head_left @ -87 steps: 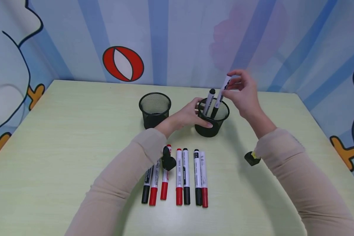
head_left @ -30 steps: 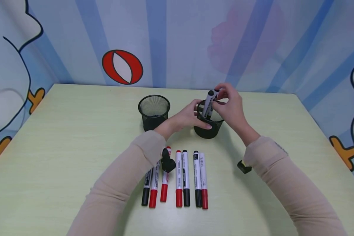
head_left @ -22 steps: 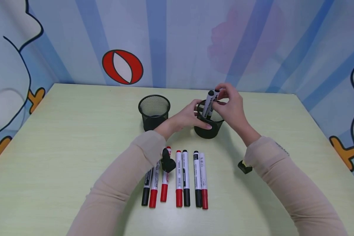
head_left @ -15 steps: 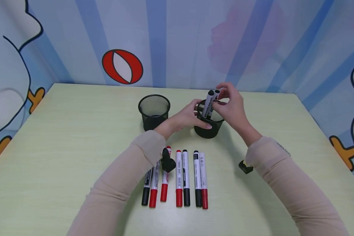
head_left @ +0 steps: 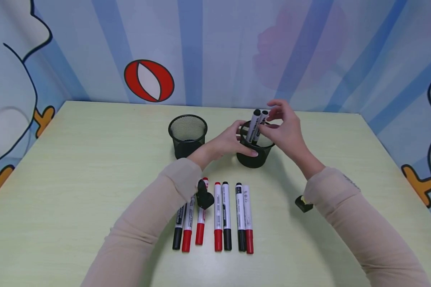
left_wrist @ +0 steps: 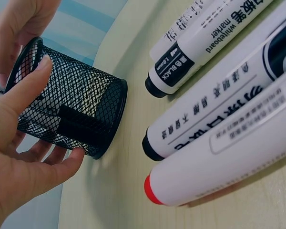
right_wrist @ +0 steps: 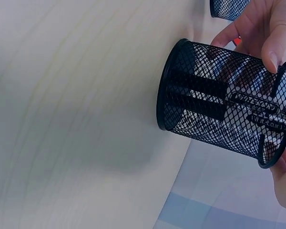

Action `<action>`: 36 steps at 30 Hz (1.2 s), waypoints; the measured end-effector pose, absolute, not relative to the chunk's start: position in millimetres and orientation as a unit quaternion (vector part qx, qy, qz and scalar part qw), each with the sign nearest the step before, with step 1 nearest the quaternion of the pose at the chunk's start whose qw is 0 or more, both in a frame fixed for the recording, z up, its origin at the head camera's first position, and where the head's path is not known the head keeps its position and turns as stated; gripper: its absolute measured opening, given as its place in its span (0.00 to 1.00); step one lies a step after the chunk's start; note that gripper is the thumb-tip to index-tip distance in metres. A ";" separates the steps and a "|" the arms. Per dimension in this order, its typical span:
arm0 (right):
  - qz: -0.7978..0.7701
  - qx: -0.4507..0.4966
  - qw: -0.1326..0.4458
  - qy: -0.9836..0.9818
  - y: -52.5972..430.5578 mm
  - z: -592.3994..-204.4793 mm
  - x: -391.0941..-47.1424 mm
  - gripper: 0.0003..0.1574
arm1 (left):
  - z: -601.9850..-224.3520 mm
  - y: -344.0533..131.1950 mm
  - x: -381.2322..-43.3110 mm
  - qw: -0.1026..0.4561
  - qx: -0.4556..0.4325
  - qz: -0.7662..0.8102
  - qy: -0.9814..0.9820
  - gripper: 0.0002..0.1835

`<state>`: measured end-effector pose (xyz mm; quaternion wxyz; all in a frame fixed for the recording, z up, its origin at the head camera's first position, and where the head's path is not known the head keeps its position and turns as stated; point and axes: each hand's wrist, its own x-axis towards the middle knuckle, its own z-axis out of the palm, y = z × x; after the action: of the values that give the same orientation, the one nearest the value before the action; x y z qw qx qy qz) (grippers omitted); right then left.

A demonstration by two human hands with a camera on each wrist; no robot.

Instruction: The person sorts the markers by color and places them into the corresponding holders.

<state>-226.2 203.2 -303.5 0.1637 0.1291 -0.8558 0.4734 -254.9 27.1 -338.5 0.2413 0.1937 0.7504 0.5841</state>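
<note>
Two whiteboard markers with black caps stand in the right black mesh pen cup (head_left: 252, 159): a left marker (head_left: 253, 126) and a right marker (head_left: 262, 118). My left hand (head_left: 227, 141) holds this cup round its side, thumb in front and fingers behind. In the left wrist view, the thumb lies near the rim of the cup (left_wrist: 81, 95). Over the cup's right rim is my right hand (head_left: 286, 129), its fingers spread and its thumb tip beside the right marker. Through the mesh in the right wrist view, both markers' dark ends reach near the cup's base.
Another mesh pen cup (head_left: 188, 135) stands to the left, behind my left forearm. Several red and black markers lie in a row nearer me, including a red marker (head_left: 218, 215) and a black marker (head_left: 240, 215). My left sleeve partly covers the row's left end.
The right marker, earlier held higher and tilted, has gone down into the cup beside the other one. My right hand lowered with it, then its fingers spread and it shifted slightly right.
</note>
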 end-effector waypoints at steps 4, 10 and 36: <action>0.477 0.130 0.158 -0.855 207.2 -300.4 -224.2 0.34 | -337.8 26.9 -254.9 0.241 0.192 0.583 0.752 0.50; 0.479 0.128 0.146 -0.856 214.6 -298.3 -220.8 0.33 | -338.1 27.1 -255.2 0.242 0.192 0.587 0.748 0.50; 0.492 0.145 0.117 -0.850 220.6 -283.3 -187.7 0.32 | -338.5 27.9 -254.6 0.238 0.186 0.585 0.753 0.50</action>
<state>-187.7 220.6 -283.3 0.1167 0.1448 -0.8504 0.4921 -254.6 27.9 -338.5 0.2382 0.1855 0.7530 0.5846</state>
